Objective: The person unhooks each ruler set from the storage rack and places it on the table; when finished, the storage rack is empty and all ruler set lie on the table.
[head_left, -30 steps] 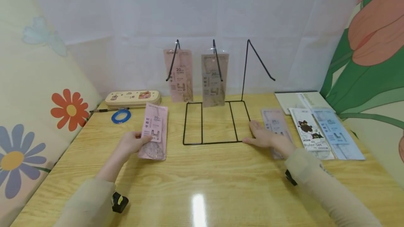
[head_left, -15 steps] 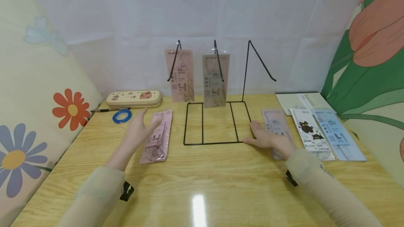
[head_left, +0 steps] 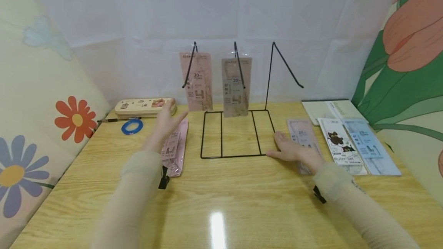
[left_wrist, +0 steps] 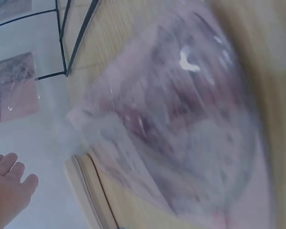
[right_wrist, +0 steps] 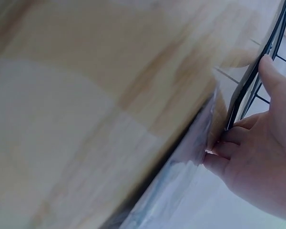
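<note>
L hand [head_left: 164, 123] is empty w/ fingers loosely extended, raised nr the far end of the flat pink packet [head_left: 177, 145], which lies btwn the tabletop's [head_left: 263, 206] L edge & the wire stand [head_left: 221, 137], long axis approx front-to-back, partly hidden by hand & sleeve. The hung pink packet [head_left: 199, 83], on the stand's L hook toward the tabletop's back edge, is ahead & R of L hand, long axis approx vert., so L hand's the nearer one; R hand [head_left: 290, 150], fingers out & thumb apart, isn't clenched, just touching the stand's R front corner.
</note>
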Action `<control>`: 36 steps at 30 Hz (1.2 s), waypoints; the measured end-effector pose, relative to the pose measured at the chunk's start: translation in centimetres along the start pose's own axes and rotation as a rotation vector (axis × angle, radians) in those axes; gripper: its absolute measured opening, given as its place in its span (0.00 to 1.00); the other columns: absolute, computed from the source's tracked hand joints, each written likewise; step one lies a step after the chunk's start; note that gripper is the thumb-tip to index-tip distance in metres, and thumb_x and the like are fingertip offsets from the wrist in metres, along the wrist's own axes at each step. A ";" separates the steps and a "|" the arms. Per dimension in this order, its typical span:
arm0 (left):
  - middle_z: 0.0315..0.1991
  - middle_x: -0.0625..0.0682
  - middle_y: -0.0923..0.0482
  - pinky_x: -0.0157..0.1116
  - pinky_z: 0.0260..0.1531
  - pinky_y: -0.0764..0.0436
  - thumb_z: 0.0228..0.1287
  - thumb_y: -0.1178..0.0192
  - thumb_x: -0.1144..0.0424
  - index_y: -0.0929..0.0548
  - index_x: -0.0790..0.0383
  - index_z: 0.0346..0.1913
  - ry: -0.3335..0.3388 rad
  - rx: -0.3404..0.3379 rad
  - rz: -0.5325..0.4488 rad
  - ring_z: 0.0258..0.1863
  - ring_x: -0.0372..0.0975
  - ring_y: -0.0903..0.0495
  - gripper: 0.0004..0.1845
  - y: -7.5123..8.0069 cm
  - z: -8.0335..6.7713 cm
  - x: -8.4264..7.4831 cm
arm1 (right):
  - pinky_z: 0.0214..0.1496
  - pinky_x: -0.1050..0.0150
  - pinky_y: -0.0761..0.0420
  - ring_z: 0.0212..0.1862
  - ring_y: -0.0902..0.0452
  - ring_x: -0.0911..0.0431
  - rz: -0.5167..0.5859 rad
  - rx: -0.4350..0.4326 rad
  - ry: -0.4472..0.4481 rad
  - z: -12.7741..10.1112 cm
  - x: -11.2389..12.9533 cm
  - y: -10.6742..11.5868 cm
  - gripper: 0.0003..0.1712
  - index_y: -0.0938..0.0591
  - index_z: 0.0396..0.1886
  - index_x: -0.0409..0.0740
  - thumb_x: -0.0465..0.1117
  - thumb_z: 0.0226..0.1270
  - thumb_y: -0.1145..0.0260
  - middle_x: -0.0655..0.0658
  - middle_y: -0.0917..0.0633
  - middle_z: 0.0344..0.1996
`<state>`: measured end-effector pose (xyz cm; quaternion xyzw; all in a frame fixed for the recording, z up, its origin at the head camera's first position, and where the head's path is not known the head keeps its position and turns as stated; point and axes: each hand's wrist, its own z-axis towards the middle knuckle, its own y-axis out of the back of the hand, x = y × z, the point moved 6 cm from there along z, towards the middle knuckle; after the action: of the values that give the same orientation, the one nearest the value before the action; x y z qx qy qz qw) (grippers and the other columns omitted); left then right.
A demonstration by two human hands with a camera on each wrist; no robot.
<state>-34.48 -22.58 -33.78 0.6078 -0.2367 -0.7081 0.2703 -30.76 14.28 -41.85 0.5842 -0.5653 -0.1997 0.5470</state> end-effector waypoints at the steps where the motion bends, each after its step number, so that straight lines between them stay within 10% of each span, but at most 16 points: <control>1: 0.74 0.64 0.56 0.52 0.73 0.50 0.69 0.48 0.49 0.56 0.67 0.74 0.008 0.000 -0.014 0.73 0.56 0.53 0.43 -0.3 0.4 -0.1 | 0.76 0.46 0.62 0.75 0.68 0.37 -0.001 0.000 0.002 0.0 0.0 0.0 0.52 0.63 0.72 0.27 0.61 0.71 0.51 0.28 0.63 0.72; 13: 0.76 0.58 0.62 0.53 0.73 0.52 0.67 0.47 0.46 0.63 0.59 0.75 0.066 -0.025 -0.178 0.75 0.52 0.59 0.46 -1.8 2.4 -2.6 | 0.76 0.47 0.62 0.75 0.68 0.39 -0.002 0.001 -0.007 -0.1 -0.1 0.2 0.52 0.62 0.72 0.28 0.61 0.71 0.51 0.29 0.63 0.73; 22: 0.68 0.63 0.36 0.46 0.67 0.33 0.66 0.43 0.63 0.42 0.63 0.71 0.134 -0.076 -0.350 0.68 0.51 0.36 0.33 -2.8 3.7 -3.3 | 0.76 0.47 0.62 0.75 0.69 0.39 0.010 0.006 -0.008 0.0 -0.2 0.1 0.52 0.63 0.72 0.28 0.61 0.71 0.51 0.30 0.64 0.73; 36: 0.52 0.62 0.20 0.34 0.46 0.19 0.66 0.42 0.58 0.23 0.66 0.56 0.064 -0.126 -0.289 0.50 0.47 0.20 0.20 -3.6 2.6 -2.9 | 0.77 0.47 0.62 0.75 0.69 0.39 -0.003 0.001 -0.003 0.0 0.0 -0.1 0.52 0.63 0.72 0.29 0.61 0.71 0.52 0.30 0.64 0.73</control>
<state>-37.05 -17.93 -33.68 0.6396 -0.0930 -0.7335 0.2105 -30.77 14.29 -41.93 0.5849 -0.5655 -0.2011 0.5456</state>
